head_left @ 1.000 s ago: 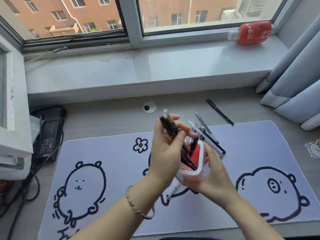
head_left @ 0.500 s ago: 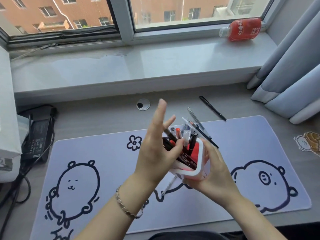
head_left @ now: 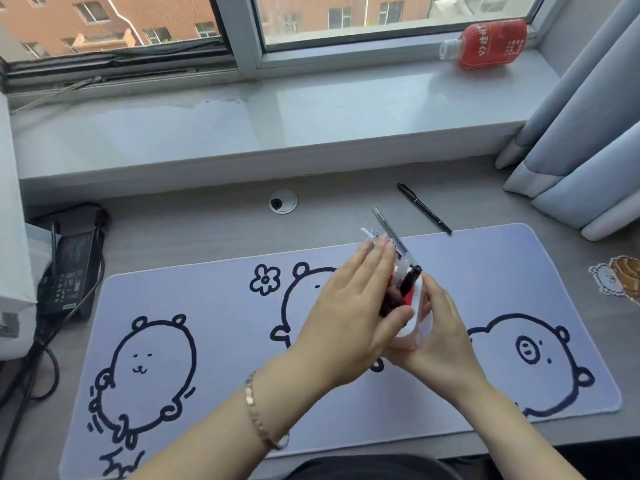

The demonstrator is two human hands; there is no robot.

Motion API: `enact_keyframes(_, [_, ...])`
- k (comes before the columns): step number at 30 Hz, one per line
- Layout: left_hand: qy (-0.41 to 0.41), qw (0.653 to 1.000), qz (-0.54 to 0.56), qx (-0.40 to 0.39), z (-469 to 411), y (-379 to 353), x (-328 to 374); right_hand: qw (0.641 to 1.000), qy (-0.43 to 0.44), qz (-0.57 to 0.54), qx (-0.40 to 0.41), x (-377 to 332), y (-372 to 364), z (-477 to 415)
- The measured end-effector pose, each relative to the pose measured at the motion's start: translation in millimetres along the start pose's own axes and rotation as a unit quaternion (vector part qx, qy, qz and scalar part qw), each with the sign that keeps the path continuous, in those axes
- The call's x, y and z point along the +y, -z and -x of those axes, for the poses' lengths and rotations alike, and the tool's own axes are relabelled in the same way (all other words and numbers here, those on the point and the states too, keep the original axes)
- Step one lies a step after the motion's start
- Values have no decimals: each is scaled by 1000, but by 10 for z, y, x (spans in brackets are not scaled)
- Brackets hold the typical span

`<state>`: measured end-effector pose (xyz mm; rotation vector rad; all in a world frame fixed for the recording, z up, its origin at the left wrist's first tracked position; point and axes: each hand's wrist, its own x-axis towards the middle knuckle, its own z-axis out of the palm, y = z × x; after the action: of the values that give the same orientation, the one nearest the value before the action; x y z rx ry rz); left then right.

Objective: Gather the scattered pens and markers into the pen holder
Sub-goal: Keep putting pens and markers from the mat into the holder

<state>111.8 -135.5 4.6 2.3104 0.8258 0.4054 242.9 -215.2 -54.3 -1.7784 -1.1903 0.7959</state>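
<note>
- The pen holder, white with a red inside, is held tilted above the middle of the desk mat, clear of its surface.
- The right hand grips the pen holder from below and from its right side, fingers curled closed around its wall.
- The left hand lies flat against the pen holder's left side, its fingers straight and together, pressing on the pens and markers that stick out of the top; it grips nothing.
- Those pens and markers lean away from the person, toward the far edge of the desk mat.
- One black pen lies loose on the table just beyond the desk mat's far edge, well apart from the pen holder.
- A red bottle lies on its side on the windowsill, far beyond the desk mat.
- A black power adapter sits on the table just left of the desk mat.
- A bracelet circles the left wrist.
</note>
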Motion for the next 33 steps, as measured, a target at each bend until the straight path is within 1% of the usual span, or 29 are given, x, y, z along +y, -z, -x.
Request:
enact_keyframes(1, [6, 998, 64, -24, -60, 37, -16, 1000, -9, -2, 3, 37, 44, -4])
enact_keyframes(2, [16, 989, 145, -13, -107, 65, -50, 1000, -23, -6, 10, 72, 101, -7])
enact_keyframes(3, [35, 977, 207, 37, -140, 62, -111, 999, -37, -17, 21, 106, 171, -14])
enact_keyframes(4, [77, 964, 234, 99, -148, 31, -196, 998, -46, -32, 32, 143, 247, -21])
enact_keyframes(5, [133, 955, 222, 142, -138, -26, -291, 997, -50, -41, 44, 182, 328, -23])
enact_keyframes(6, [201, 953, 176, 144, -105, -102, -393, 996, -53, -37, 59, 216, 403, -19])
enact_keyframes(7, [263, 954, 107, 99, -38, -202, -479, 995, -57, -26, 74, 246, 476, -8])
enact_keyframes(8, [308, 951, 30, 18, 63, -317, -540, 994, -63, -15, 90, 280, 537, 8])
enact_keyframes(9, [326, 942, -43, -71, 179, -430, -581, 992, -70, -7, 103, 317, 591, 22])
enact_keyframes(10, [329, 929, -95, -143, 288, -525, -606, 991, -79, 2, 112, 356, 630, 40])
enact_keyframes(11, [324, 919, -126, -185, 380, -599, -623, 990, -87, 10, 115, 398, 655, 54])
enact_keyframes(13, [314, 913, -154, -209, 487, -685, -641, 989, -95, 18, 108, 472, 672, 82])
enact_keyframes(15, [306, 917, -162, -200, 531, -698, -633, 991, -98, 16, 96, 514, 660, 114])
enact_keyframes(18, [312, 935, -64, -157, 603, -595, -589, 992, -94, 15, 84, 559, 629, 164])
enact_keyframes(19, [300, 942, -37, -145, 613, -548, -563, 992, -96, 15, 84, 568, 624, 175])
enact_keyframes(20, [273, 953, -32, -131, 604, -514, -545, 992, -96, 14, 85, 572, 620, 183])
enact_keyframes(22, [220, 969, -57, -101, 490, -505, -470, 991, -95, 7, 90, 570, 631, 189])
enact_keyframes(24, [210, 975, -48, -59, 276, -586, -382, 991, -92, 0, 100, 554, 669, 182])
enact_keyframes(25, [209, 976, -46, -50, 155, -658, -348, 990, -91, -3, 106, 543, 696, 179])
enact_keyframes(26, [207, 975, -59, -54, 30, -735, -316, 990, -91, -5, 110, 534, 724, 176])
enact_keyframes(28, [182, 967, -151, -97, -140, -941, -323, 988, -95, -2, 120, 512, 776, 174])
enact_keyframes(29, [163, 958, -211, -102, -185, -1036, -352, 987, -98, 1, 124, 502, 800, 175])
enact_keyframes(30, [165, 943, -262, -123, -204, -1080, -359, 987, -99, 2, 128, 494, 819, 175])
enact_keyframes(32, [164, 920, -309, -176, -218, -1116, -315, 987, -100, 0, 129, 478, 846, 180])
enact_keyframes(33, [155, 913, -336, -169, -210, -1130, -308, 987, -100, -2, 128, 471, 855, 182])
